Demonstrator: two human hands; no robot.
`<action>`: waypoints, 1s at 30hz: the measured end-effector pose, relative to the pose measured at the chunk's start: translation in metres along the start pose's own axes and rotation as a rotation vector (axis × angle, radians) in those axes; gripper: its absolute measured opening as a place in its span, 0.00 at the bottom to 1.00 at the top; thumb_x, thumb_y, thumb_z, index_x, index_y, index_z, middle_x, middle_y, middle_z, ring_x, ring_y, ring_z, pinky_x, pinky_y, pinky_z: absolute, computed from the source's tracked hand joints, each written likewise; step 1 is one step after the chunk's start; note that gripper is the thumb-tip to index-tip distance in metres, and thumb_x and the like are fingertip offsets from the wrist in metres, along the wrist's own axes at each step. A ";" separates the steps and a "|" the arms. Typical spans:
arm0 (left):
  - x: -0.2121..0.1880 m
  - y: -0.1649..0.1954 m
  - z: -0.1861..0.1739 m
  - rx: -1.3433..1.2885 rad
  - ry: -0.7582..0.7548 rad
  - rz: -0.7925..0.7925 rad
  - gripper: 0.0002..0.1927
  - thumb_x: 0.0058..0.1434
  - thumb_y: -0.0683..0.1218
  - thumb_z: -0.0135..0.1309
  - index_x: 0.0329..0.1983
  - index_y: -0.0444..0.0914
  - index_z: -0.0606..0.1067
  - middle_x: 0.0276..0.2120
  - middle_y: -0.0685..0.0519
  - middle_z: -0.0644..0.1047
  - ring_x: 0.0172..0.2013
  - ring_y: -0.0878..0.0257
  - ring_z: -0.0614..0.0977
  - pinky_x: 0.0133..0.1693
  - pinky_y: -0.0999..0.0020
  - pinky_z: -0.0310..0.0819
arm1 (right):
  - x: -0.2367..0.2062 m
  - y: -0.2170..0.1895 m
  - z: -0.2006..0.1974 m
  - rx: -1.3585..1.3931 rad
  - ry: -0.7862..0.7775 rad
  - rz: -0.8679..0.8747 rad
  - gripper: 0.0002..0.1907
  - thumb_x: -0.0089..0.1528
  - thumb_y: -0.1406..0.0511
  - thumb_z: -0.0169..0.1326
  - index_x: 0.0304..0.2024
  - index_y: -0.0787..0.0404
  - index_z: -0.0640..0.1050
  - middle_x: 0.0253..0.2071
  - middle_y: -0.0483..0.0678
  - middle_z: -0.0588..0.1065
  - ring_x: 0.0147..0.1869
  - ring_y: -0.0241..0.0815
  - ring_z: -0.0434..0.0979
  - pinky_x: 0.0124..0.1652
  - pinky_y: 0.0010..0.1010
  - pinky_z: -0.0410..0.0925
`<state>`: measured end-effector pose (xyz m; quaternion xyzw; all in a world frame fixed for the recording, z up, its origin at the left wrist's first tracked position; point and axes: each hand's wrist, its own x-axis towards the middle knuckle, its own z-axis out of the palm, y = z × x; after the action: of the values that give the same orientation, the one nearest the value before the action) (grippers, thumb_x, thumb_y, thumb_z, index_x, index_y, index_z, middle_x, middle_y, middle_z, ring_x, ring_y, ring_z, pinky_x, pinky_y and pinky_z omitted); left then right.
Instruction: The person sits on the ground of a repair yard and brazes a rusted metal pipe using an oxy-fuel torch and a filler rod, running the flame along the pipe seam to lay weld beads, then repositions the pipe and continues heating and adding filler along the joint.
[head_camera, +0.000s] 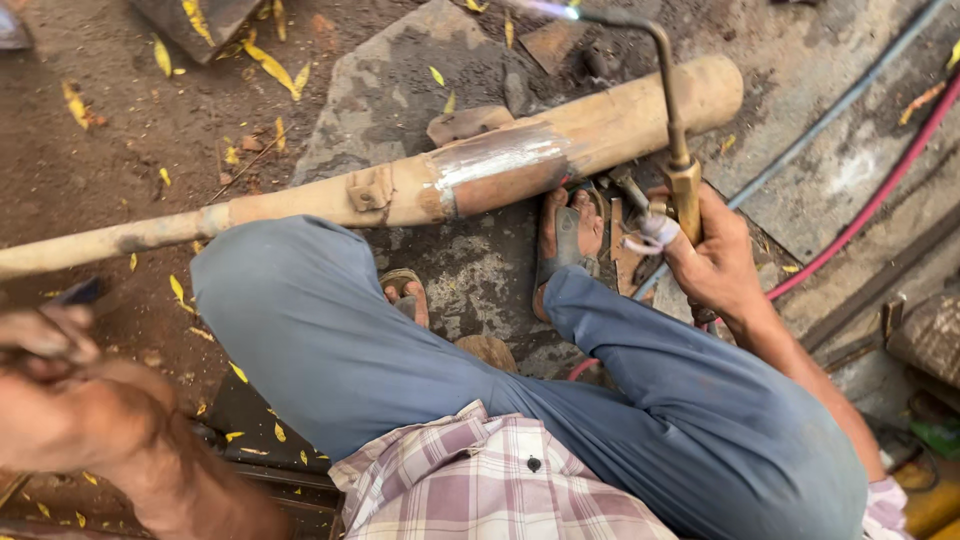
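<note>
Right hand (712, 262) grips brass-handled gas torch (675, 130), lit tip raised beyond long rusty tan metal pipe (420, 185) lying just ahead of hand. Left hand (45, 345), blurred, pinches thin dark rod (78, 292), near pipe's narrow end.

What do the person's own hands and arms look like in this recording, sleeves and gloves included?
Both hands are bare, with no gloves. The right hand shows sharply, its forearm uncovered up to a pale checked cuff at the frame's lower right edge. The left hand is blurred; its forearm is uncovered and no sleeve shows.
</note>
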<state>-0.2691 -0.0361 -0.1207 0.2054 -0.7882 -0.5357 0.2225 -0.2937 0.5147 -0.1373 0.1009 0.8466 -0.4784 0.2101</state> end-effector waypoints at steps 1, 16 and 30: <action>0.001 0.016 0.017 -0.094 -0.001 0.010 0.19 0.81 0.50 0.43 0.40 0.31 0.75 0.29 0.52 0.68 0.30 0.64 0.71 0.35 0.69 0.67 | 0.005 -0.004 0.001 -0.001 -0.012 0.006 0.15 0.70 0.64 0.56 0.55 0.65 0.75 0.40 0.42 0.76 0.43 0.29 0.73 0.44 0.25 0.69; -0.085 0.074 0.159 -0.148 -0.529 0.337 0.04 0.69 0.36 0.53 0.45 0.31 0.76 0.44 0.44 0.77 0.49 0.51 0.84 0.59 0.50 0.82 | -0.024 0.028 0.015 -0.355 0.055 -0.040 0.14 0.66 0.61 0.63 0.50 0.61 0.79 0.24 0.51 0.73 0.25 0.38 0.72 0.30 0.29 0.66; -0.097 0.076 0.182 0.001 -0.844 0.454 0.11 0.64 0.32 0.52 0.50 0.30 0.70 0.45 0.39 0.80 0.44 0.44 0.84 0.46 0.51 0.83 | -0.025 0.037 0.008 -0.194 0.532 0.036 0.10 0.68 0.65 0.59 0.49 0.64 0.77 0.29 0.45 0.71 0.32 0.31 0.67 0.34 0.28 0.65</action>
<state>-0.3002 0.1812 -0.1221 -0.2073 -0.8350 -0.5096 -0.0056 -0.2553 0.5277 -0.1577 0.2176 0.9119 -0.3480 -0.0024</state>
